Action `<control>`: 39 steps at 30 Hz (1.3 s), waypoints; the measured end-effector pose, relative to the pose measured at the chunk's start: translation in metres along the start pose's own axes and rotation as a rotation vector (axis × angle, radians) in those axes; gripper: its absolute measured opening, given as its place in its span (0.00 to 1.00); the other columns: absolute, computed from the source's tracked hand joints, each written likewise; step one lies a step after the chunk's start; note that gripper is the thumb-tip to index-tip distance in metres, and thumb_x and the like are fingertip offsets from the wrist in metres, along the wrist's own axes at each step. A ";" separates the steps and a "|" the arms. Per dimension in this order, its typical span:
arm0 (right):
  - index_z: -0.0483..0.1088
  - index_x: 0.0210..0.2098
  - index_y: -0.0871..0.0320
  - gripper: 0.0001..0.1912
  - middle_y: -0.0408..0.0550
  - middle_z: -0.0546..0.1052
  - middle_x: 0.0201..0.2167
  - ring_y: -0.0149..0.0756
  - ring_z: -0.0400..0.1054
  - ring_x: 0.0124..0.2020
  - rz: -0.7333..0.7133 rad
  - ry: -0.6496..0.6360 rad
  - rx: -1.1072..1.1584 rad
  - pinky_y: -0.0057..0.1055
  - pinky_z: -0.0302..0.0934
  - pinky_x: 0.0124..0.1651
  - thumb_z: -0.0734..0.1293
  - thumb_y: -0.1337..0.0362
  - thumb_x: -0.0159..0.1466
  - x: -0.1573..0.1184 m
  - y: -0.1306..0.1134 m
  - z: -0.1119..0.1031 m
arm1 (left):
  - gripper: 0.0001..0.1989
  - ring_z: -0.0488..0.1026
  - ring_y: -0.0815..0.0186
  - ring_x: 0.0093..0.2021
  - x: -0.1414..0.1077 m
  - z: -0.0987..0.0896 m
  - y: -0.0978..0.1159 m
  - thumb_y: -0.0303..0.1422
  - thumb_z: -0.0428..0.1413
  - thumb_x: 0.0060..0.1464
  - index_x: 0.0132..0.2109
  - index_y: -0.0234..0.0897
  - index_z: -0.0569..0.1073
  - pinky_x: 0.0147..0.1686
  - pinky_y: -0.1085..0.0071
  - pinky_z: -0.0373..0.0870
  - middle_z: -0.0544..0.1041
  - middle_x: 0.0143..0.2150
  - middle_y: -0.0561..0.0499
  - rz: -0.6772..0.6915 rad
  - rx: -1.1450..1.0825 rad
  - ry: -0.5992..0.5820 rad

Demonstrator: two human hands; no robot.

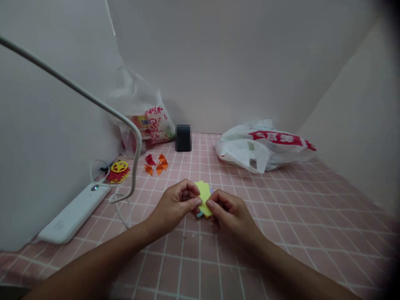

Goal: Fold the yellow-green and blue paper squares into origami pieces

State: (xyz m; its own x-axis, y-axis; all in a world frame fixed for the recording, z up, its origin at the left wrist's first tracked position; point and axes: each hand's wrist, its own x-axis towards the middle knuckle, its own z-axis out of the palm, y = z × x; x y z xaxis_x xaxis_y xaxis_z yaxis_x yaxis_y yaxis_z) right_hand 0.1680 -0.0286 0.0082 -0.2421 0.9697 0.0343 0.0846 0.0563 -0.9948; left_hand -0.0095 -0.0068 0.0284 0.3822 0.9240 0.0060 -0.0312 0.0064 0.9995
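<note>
Between my two hands is a small piece of yellow paper (204,192), pinched from both sides. My left hand (179,203) grips its left edge with thumb and fingers. On the opposite edge, my right hand (229,208) pinches it with thumb and forefinger. Bits of blue, purple and orange paper peek out behind and below the yellow one; whether they are held or lie on the table I cannot tell. Farther off to the left sit several small folded orange papers (159,167) and a folded red one (150,160).
A white power strip (73,212) with a cable (135,162) lies at left, beside yellow and red cut-out pieces (119,168). Toward the back stand a filled plastic bag (156,125), a black box (183,138) and a white plastic bag (262,146) on the pink checked tabletop (187,266).
</note>
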 end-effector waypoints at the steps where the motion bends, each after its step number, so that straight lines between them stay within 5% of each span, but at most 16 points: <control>1: 0.64 0.26 0.57 0.13 0.39 0.68 0.17 0.26 0.59 0.16 0.004 0.001 0.000 0.24 0.53 0.19 0.64 0.58 0.64 0.000 0.001 0.000 | 0.09 0.73 0.71 0.27 0.001 0.000 -0.001 0.31 0.60 0.51 0.39 0.34 0.69 0.30 0.74 0.70 0.73 0.27 0.56 -0.001 0.003 -0.005; 14: 0.63 0.25 0.56 0.14 0.38 0.66 0.16 0.26 0.57 0.15 -0.003 -0.049 -0.045 0.24 0.50 0.19 0.63 0.57 0.65 0.001 0.002 -0.001 | 0.11 0.69 0.71 0.22 -0.002 -0.004 0.001 0.37 0.55 0.57 0.30 0.34 0.70 0.24 0.75 0.66 0.71 0.22 0.55 -0.074 0.252 -0.154; 19: 0.65 0.27 0.56 0.15 0.39 0.67 0.17 0.26 0.58 0.16 0.007 0.034 -0.008 0.25 0.53 0.20 0.64 0.55 0.66 0.002 0.009 0.001 | 0.14 0.70 0.71 0.23 0.004 -0.004 -0.008 0.41 0.53 0.59 0.36 0.33 0.72 0.27 0.74 0.67 0.74 0.25 0.53 -0.070 0.116 -0.126; 23: 0.64 0.28 0.56 0.15 0.38 0.67 0.18 0.27 0.59 0.16 0.030 0.103 0.071 0.24 0.53 0.19 0.65 0.54 0.65 0.002 0.012 0.003 | 0.13 0.68 0.73 0.22 0.006 0.000 -0.013 0.39 0.61 0.51 0.38 0.34 0.71 0.25 0.75 0.65 0.74 0.27 0.54 -0.147 -0.020 -0.135; 39: 0.64 0.29 0.57 0.16 0.37 0.71 0.17 0.24 0.61 0.12 0.176 -0.088 0.391 0.22 0.52 0.17 0.70 0.53 0.59 0.006 0.009 0.008 | 0.19 0.66 0.71 0.20 0.000 -0.005 -0.005 0.40 0.50 0.62 0.25 0.35 0.69 0.24 0.75 0.62 0.70 0.20 0.54 0.051 0.347 -0.036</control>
State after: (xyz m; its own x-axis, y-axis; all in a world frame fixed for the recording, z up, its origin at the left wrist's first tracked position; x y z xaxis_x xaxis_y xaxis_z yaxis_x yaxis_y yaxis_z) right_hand 0.1596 -0.0243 -0.0017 -0.3395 0.9316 -0.1303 -0.2364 -0.2186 -0.9468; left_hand -0.0140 -0.0053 0.0231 0.4212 0.9056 0.0508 0.2623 -0.1753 0.9489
